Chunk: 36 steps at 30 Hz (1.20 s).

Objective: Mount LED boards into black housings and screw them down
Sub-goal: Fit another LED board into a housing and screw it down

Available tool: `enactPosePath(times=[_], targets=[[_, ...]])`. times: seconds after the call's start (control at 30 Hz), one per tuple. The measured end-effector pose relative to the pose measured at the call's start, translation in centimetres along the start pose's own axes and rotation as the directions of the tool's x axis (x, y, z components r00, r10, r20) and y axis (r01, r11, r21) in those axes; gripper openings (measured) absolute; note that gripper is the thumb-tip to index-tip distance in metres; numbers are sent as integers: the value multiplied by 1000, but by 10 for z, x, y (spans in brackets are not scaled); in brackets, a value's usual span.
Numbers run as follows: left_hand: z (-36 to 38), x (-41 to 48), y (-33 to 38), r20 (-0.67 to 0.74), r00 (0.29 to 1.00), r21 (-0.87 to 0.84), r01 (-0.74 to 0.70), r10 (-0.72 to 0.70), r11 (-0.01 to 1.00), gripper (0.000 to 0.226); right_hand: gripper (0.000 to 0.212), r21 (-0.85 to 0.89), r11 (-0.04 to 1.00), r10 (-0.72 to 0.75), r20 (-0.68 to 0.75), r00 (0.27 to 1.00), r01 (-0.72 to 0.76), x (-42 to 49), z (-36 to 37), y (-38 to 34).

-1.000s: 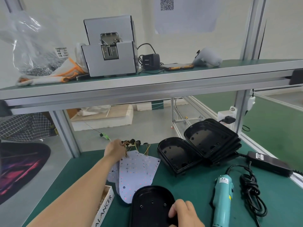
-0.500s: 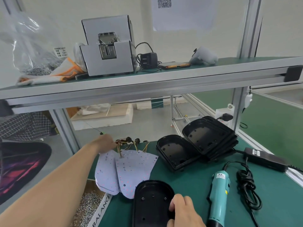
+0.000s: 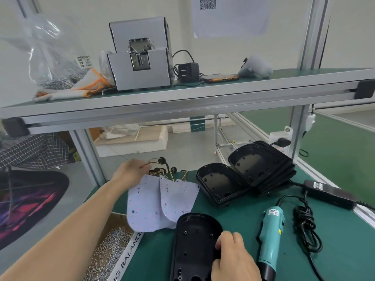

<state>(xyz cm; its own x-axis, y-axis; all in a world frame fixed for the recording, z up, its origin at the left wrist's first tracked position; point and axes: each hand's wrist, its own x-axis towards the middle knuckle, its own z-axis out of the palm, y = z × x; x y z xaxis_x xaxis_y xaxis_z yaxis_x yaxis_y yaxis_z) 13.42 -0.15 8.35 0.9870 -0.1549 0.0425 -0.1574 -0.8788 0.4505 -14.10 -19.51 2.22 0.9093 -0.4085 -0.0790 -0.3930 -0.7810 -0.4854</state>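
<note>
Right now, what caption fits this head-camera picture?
Left hand grips an LED board by its wires; right hand holds a black housing on the green bench.

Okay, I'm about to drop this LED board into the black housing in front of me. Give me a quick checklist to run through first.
1. Board in grip: ok, the left hand holds the LED board by its wires.
2. Wires free of the neighbouring board: cannot tell, they bunch together.
3. Housing steadied: ok, the right hand holds the black housing at its rim.
4. Housing empty, open side up: ok.
5. Screwdriver ready: ok, lying right of the housing.
6. Screws ready: ok, heaped at the left.
</note>
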Motion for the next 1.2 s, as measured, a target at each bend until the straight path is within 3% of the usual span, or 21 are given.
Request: enactPosePath(times=[0.1, 0.17, 0.33, 0.47, 0.57, 0.67, 0.8, 0.87, 0.97, 1.03, 1.1, 1.2], targets=[[-22, -19, -3, -23, 998, 107, -51, 53, 993, 44, 20, 34, 999, -22, -7, 1000, 22, -2, 1, 1], [-38, -34, -1, -25, 996, 79, -80, 82, 994, 38, 19, 50, 998, -26, -11, 1000, 27, -2, 2, 2], [-61, -86, -4, -15, 983, -152, -181, 180, 972, 38, 21, 103, 992, -71, -54, 996, 77, -1, 11, 8], [-69, -124, -2, 30, 944, -357, -297, 329, 886, 24, 23, 142, 977, -148, -99, 984, 161, 1, 19, 16], [-72, -142, 8, 89, 900, -454, -345, 427, 821, 26, 18, 138, 956, -225, -218, 950, 258, 4, 21, 15], [-72, -155, 23, 130, 845, -514, -389, 518, 764, 20, 25, 316, 878, -239, -358, 902, 358, 19, 10, -5], [-72, -170, 41, 192, 741, -596, -433, 644, 676, 27, 75, 599, 675, -354, -249, 901, 431, 57, -26, -49], [-73, -173, 45, 210, 701, -617, -446, 682, 648, 27, 69, 602, 602, -468, -267, 843, 525, 65, -41, -70], [-75, -175, 44, 182, 743, -662, -392, 644, 639, 19, 25, 588, 584, -468, -319, 824, 559, 61, -60, -80], [-70, -172, 39, 109, 818, -714, -330, 564, 617, 13, 26, 629, 560, -458, -308, 834, 540, 52, -73, -81], [-62, -167, 37, 28, 894, -746, -279, 447, 604, 12, 21, 558, 540, -502, -388, 773, 630, 39, -86, -83], [-45, -162, 38, 3, 940, -697, -242, 341, 674, 39, 10, 594, 437, -529, -437, 727, 675, 18, -101, -94]])
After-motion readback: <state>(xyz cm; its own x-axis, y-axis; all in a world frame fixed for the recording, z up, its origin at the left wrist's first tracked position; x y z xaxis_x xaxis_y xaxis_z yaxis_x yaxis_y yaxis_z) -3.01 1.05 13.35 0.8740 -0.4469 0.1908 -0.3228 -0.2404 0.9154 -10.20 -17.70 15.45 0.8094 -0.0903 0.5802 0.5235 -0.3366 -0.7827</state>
